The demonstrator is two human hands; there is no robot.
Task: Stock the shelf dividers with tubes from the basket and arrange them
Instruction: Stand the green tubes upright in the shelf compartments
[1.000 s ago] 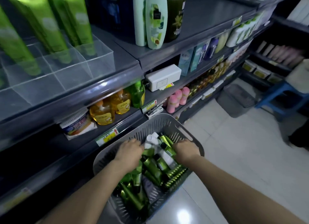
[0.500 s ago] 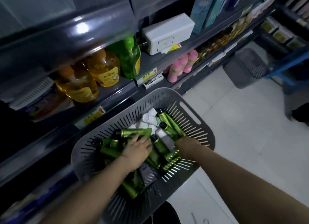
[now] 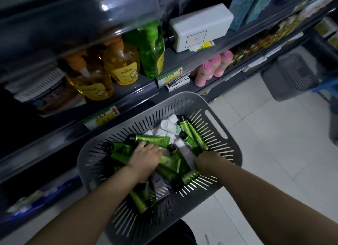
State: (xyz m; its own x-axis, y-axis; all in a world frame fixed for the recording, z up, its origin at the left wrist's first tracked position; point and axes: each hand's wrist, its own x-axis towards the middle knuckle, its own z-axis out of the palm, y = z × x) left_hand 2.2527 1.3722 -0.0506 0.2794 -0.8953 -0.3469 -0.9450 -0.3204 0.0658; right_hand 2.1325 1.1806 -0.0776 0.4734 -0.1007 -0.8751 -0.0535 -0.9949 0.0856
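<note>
Grey slotted basket fills the lower centre of the frame, on the pale tiled floor just beside the dark shelf. Green tubes are heaped inside it, with white tubes at its far end. The left hand is buried in the heap, fingers curled round some of the green tubes. The right hand reaches in at the right; its fingers are hidden, so their grip cannot be told. Above stand yellow bottles, a green bottle, a white box and pink bottles. A second basket sits at right.
</note>
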